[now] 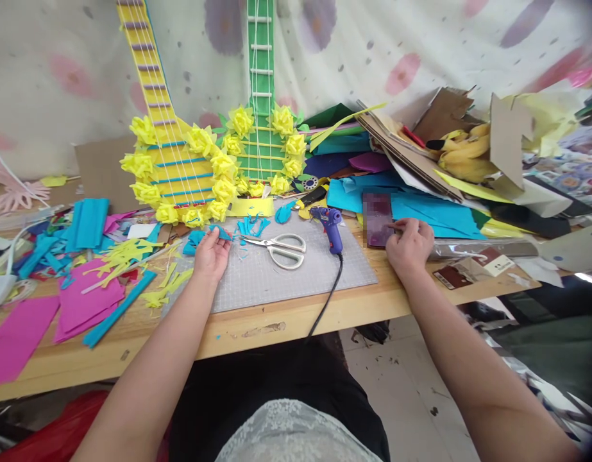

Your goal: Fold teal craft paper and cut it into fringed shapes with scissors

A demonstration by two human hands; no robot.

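Note:
My left hand (211,256) is closed around a crumpled piece of blue crepe paper (220,232) near the left edge of the grey cutting mat (257,282). Just right of it lie silver-handled scissors (287,250), blades toward that hand, with blue scraps (252,226) behind them. My right hand (411,247) has its fingers curled, one fingertip at the right edge of a phone (378,221) whose screen is blurred out. Nothing shows inside this hand. Between the hands, a purple hot glue gun (330,228) rests on the mat, its black cord running over the table's front edge.
Behind the mat stand a yellow paper guitar (180,170) and a green paper guitar (262,138), both trimmed with yellow flowers. Pink sheets (88,298) and paper scraps cover the left side. Cardboard (415,154) and coloured paper pile up at the back right.

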